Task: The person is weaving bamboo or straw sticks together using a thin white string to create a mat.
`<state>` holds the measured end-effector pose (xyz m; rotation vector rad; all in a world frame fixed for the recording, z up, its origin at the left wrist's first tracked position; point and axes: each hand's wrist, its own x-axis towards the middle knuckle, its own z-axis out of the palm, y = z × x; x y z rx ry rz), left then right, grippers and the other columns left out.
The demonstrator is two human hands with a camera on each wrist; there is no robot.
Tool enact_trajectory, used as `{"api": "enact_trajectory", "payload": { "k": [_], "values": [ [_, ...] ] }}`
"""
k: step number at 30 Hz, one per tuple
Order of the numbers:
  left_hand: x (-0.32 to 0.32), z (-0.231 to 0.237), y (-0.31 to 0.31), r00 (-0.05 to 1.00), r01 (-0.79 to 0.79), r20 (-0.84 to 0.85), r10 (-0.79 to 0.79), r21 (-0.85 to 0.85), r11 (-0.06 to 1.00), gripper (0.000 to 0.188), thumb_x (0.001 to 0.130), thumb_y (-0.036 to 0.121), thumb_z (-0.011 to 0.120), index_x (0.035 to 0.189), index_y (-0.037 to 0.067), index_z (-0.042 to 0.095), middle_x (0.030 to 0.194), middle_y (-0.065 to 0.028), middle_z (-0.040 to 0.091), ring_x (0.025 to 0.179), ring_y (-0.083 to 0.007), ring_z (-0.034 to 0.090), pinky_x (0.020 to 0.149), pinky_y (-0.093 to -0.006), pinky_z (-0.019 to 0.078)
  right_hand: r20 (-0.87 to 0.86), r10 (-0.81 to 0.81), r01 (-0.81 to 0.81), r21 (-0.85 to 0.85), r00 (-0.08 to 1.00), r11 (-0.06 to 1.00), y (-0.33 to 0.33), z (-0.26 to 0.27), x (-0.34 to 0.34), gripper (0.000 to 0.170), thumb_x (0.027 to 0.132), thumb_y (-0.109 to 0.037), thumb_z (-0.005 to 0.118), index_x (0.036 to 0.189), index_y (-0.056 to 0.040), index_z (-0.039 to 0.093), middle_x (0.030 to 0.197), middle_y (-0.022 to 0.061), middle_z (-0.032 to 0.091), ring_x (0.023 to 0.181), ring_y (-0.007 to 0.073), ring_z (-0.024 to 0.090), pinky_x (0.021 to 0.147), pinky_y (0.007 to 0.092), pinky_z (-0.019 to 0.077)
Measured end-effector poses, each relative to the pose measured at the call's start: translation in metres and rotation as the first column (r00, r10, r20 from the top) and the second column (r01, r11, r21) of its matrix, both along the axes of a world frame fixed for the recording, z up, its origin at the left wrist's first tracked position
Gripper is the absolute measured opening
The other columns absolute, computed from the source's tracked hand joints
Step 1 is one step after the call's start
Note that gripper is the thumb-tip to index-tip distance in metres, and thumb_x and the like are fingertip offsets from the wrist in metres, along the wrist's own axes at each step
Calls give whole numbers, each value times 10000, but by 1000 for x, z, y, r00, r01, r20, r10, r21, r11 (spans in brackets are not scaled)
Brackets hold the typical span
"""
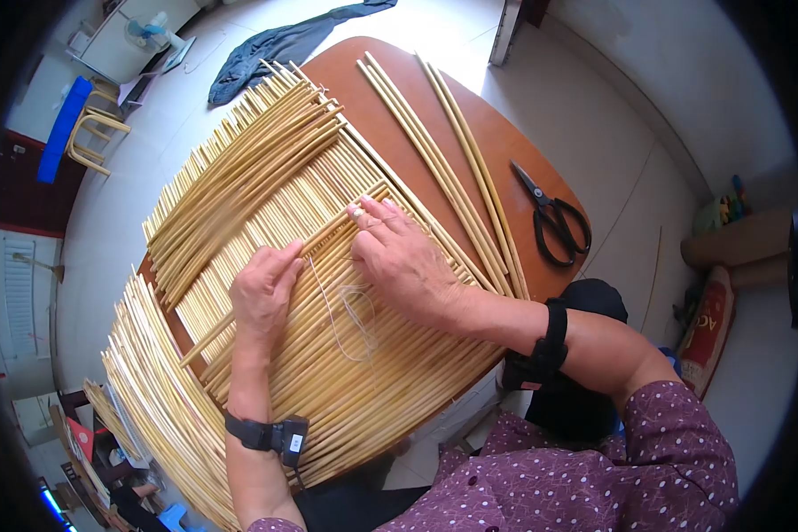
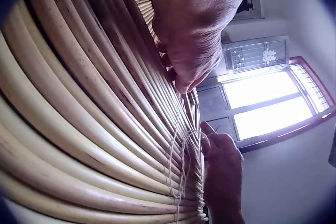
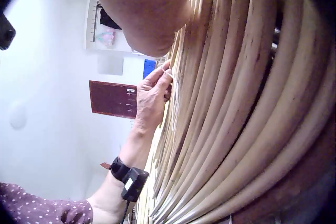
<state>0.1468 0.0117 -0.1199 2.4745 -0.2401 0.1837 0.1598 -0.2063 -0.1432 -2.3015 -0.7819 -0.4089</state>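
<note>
A mat of straight yellow reeds [image 1: 363,346] lies over the brown table, its stalks side by side. One reed [image 1: 206,340] runs along its far edge, under both hands. My left hand [image 1: 264,297] grips this reed, thumb and forefinger pinched together with white string [image 3: 176,90] at their tips. Farther right, my right hand [image 1: 405,257] holds the same edge, its ringed finger bent over the reed. White string [image 1: 330,321] trails from beside the left fingertips into a loose tangle on the mat. The right hand's fingertips [image 2: 206,128] show past the string in the left wrist view.
Loose reeds [image 1: 239,177] are heaped across a layer of paler stalks. Several long reeds [image 1: 443,168] and black scissors [image 1: 541,199] lie on the brown table [image 1: 346,62]. Another reed bundle [image 1: 151,355] is at the left. Dark cloth [image 1: 257,62] lies on the floor beyond.
</note>
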Motion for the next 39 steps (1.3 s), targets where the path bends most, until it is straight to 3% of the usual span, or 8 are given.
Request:
{"api": "enact_trajectory", "payload": {
  "k": [2,11,13,22,24,32,35,39],
  "values": [
    [-1,2,-1,997,-17,-71,12,-62,998,258,864,34,664,1121,42,693,737,-50,539,654,-130,523,605,-270,428,-19,-3,2,-14,1000,1000,1,-2,3,100,855,-83,596,883,-12,531,1285,256,547,1297,377,455,1113,459,332],
    [1,-4,5,999,12,-37,-14,-60,998,265,856,39,679,1120,50,697,731,-46,544,647,-125,524,593,-265,426,-11,-13,12,-74,1000,997,4,-12,4,118,874,-99,576,913,-2,521,1312,268,522,1314,380,435,1133,461,298],
    [1,-4,6,999,25,-27,-27,-57,998,264,856,42,680,1119,50,697,728,-47,544,641,-126,523,587,-265,425,29,-20,23,-103,999,994,4,-10,4,199,848,-77,501,979,58,565,1264,279,546,1276,387,464,1117,465,320],
    [2,-8,10,1000,-5,1,5,65,998,206,849,164,703,1052,151,736,726,-2,621,585,-116,564,540,-255,448,43,8,-4,-101,999,995,4,-13,10,169,835,-49,501,955,55,558,1187,256,574,1208,375,497,1091,467,335],
    [3,-12,11,1000,-21,2,21,66,998,199,842,172,706,1038,157,741,720,6,622,581,-113,564,541,-252,453,-84,-8,-6,-156,996,988,3,-14,10,98,914,-111,520,928,-14,526,1348,223,511,1343,339,411,1150,453,263],
    [3,-14,4,993,-101,57,99,43,994,168,811,214,726,962,150,761,729,-9,662,584,-126,605,540,-261,472,-84,-12,-1,-157,996,988,5,-17,9,95,914,-113,529,916,-19,520,1364,218,497,1348,344,402,1148,462,264],
    [2,-16,1,988,-124,100,120,39,992,168,799,215,736,950,150,763,722,-11,667,581,-129,614,542,-260,482,-27,9,-12,-108,1000,994,5,-16,9,140,860,-46,471,945,48,530,1236,258,527,1255,384,459,1122,485,298],
    [3,-20,0,985,-134,114,131,22,991,168,789,209,745,944,146,762,732,-14,675,593,-125,628,549,-253,491,-91,-18,1,-181,996,983,4,-16,8,91,921,-110,514,913,-20,518,1368,219,494,1358,342,390,1152,457,260]
  ]
}}
